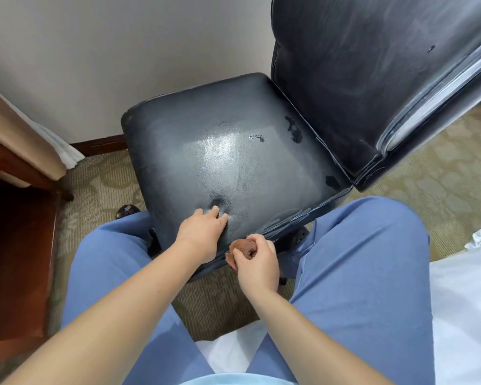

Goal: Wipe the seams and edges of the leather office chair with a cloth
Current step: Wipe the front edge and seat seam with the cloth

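Observation:
A dark blue-black leather office chair stands in front of me, its worn seat (233,151) in the middle of the view and its backrest (372,79) rising at the right. My left hand (203,234) rests on the near part of the seat, fingers laid on the leather. My right hand (257,262) grips a bunched brown cloth (243,248) against the seat's near edge seam, just right of the left hand. Most of the cloth is hidden inside the fist.
My knees in blue trousers (367,259) flank the chair's near edge. A wooden cabinet (17,245) stands at the left, with a curtain (25,134) above it. White bedding (467,315) lies at the right. Chair casters (128,211) sit on patterned carpet (442,176). A wall is behind.

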